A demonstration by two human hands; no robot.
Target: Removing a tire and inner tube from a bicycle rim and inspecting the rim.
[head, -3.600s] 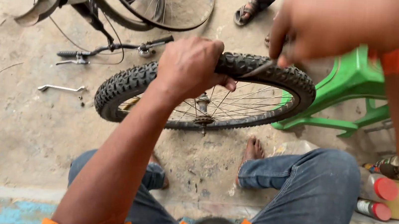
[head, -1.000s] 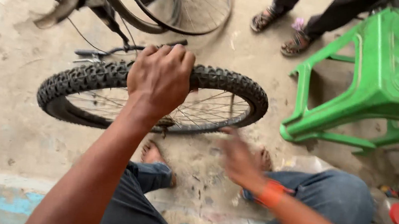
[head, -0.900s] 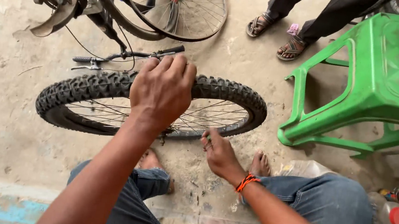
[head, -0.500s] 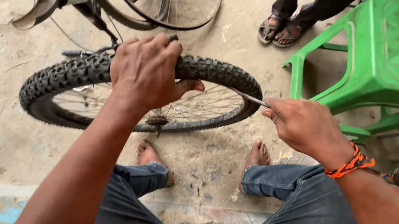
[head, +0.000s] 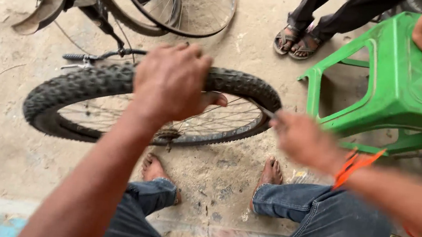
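Two hands on it: my left hand (head: 172,79) clamps the knobby wheel (head: 93,86) lying left-to-right, my blurred right hand (head: 301,139) pinches a thin tool (head: 267,113) at its right end.

Left hand (head: 172,82) forward, fingers curled in closed grip; right hand (head: 304,139) blurred, grip unclear, forearm angled inward.

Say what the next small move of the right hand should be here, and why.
Probably press the thin metal tool in under the tyre's edge and lever. The left hand already grips the top of the knobby tyre, steadying the wheel, and the blurred right hand holds the tool's tip at the tyre's right side, by the rim.
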